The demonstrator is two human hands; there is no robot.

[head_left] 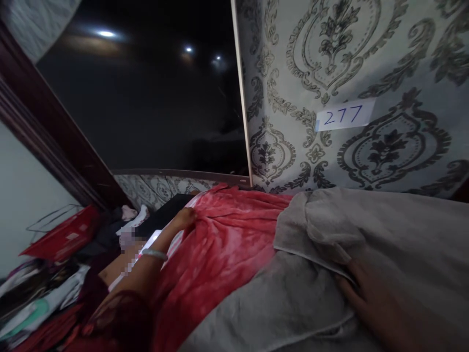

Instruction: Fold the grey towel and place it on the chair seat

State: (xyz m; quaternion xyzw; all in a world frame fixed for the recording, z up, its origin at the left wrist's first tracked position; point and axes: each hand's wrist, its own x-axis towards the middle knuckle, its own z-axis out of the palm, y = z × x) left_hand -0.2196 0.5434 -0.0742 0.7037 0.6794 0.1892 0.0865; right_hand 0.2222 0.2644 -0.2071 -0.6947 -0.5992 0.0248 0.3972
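In the head view a red plush blanket (234, 230) lies bunched across the middle, creased toward its far left edge. My left hand (186, 218), with a pale bracelet on the wrist, is closed on that edge and pulls folds into it. A grey plush blanket (384, 225) covers the right side and laps over part of the red one. At lower right, my right hand (370, 288) holds the grey blanket's edge between thumb and fingers. The hand is dim and slightly blurred, and some fingertips are hidden by the cloth.
Behind the blankets stands a large dark glossy panel (157, 107) beside patterned wallpaper (286, 98). A paper label (344, 116) reading 277 is stuck there. At left are a red bag (62, 234) and piled clothes (40, 303). A dark flat object (161, 215) lies beyond my left hand.
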